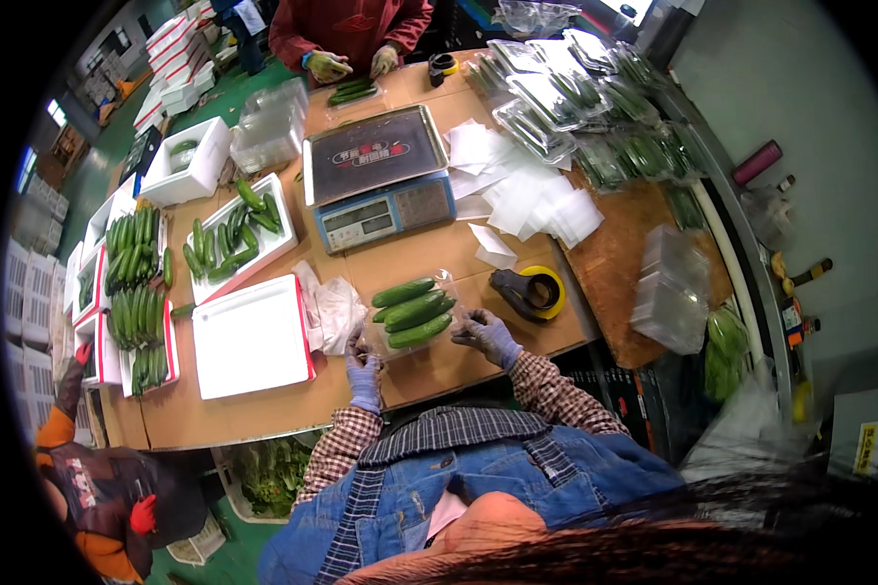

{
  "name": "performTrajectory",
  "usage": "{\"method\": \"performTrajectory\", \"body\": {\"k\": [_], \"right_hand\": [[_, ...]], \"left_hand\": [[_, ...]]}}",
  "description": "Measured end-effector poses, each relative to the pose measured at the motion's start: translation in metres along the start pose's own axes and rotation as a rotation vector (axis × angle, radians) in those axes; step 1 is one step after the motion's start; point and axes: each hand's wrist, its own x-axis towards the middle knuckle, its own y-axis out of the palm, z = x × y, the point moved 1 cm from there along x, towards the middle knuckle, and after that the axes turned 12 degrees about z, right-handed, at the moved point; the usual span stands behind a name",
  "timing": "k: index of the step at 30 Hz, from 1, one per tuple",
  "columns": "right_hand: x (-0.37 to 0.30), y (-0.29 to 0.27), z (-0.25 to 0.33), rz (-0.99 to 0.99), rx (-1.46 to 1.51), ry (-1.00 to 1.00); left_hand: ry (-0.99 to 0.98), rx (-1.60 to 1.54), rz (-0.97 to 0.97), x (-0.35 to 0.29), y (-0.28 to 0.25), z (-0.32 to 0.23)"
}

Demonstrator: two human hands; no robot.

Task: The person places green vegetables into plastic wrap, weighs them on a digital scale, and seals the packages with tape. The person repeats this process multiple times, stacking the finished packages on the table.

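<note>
A clear plastic tray [438, 335] with several green cucumbers [415, 310] lies on the table in front of me. At its near left corner, my left hand [363, 378], in a grey-purple glove, has its fingers closed on the rim. The gloved fingers of my right hand [492, 337] pinch the tray's right side. A crumpled whitish cloth [332, 310] lies just left of the tray. Right of my right hand stands a black tape dispenser [517, 295] with a yellow roll.
Beyond the tray stands a blue weighing scale [385, 216]. White foam boxes, some holding cucumbers, crowd the left; an open white foam box [249, 336] is nearest. Paper sheets [541, 200] and packed trays [556, 97] cover the right. Co-workers stand opposite and at lower left.
</note>
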Motion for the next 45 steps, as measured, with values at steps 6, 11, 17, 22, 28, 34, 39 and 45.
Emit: {"method": "performTrajectory", "body": {"k": [6,11,17,22,28,34,39,45], "right_hand": [[0.020,-0.010,0.007,-0.103,-0.273,0.134],[-0.037,-0.022,0.073,-0.504,-1.134,-0.559],[-0.050,-0.045,0.096,-0.546,-1.741,-0.201],[-0.047,-0.062,0.081,-0.440,-1.987,-0.137],[-0.044,-0.077,0.079,-0.390,-2.001,-0.147],[-0.102,-0.056,0.078,-0.402,-1.881,-0.444],[-0.118,-0.018,0.064,-0.266,-1.831,-0.561],[-0.115,0.011,0.054,-0.157,-1.872,-0.287]], "left_hand": [[-0.189,0.032,0.155,0.011,-0.032,0.037],[0.185,0.838,0.196,0.010,-0.013,-0.039],[0.660,1.117,0.299,0.042,0.024,-0.081],[0.704,0.812,0.899,0.072,0.044,-0.059],[0.680,1.575,0.977,0.077,0.122,-0.061],[0.570,1.294,1.109,0.108,0.124,0.021],[0.048,-0.081,1.005,0.079,0.146,-0.029],[-0.098,0.134,1.121,0.083,0.130,-0.034]]}}
